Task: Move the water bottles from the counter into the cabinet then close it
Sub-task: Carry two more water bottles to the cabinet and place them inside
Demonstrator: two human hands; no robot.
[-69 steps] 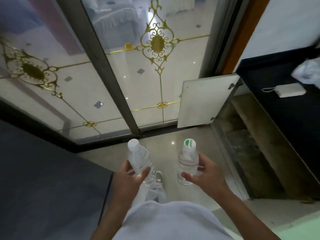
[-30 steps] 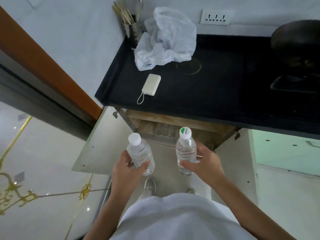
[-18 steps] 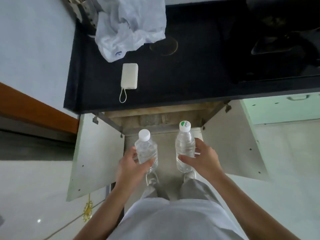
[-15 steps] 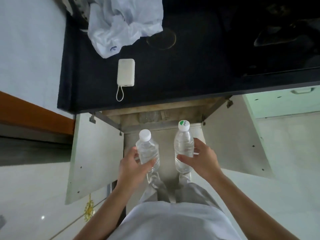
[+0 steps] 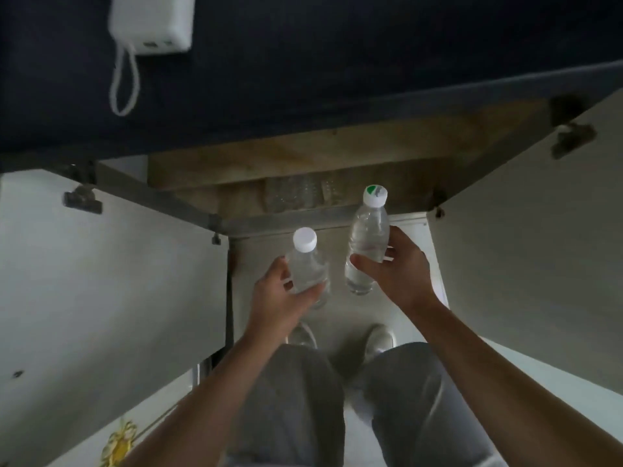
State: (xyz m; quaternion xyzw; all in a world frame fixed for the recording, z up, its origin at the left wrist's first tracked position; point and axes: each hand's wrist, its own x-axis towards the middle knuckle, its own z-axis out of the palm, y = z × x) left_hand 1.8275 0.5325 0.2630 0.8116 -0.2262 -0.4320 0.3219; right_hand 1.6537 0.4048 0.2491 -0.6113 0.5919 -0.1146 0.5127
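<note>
My left hand grips a short clear water bottle with a plain white cap. My right hand grips a taller clear water bottle whose white cap carries a green mark. Both bottles are upright, held side by side just in front of the open cabinet under the black counter. The cabinet's two white doors, left and right, stand wide open. Faint clear bottles show inside on the cabinet floor.
A white power bank with a looped cord lies on the counter at upper left. My legs and white shoes stand on the pale floor between the doors. Metal hinges jut from the door edges.
The view has dropped lower and closer to the cabinet. Both bottles have moved forward toward its opening, the right one slightly ahead, still held in my hands.
</note>
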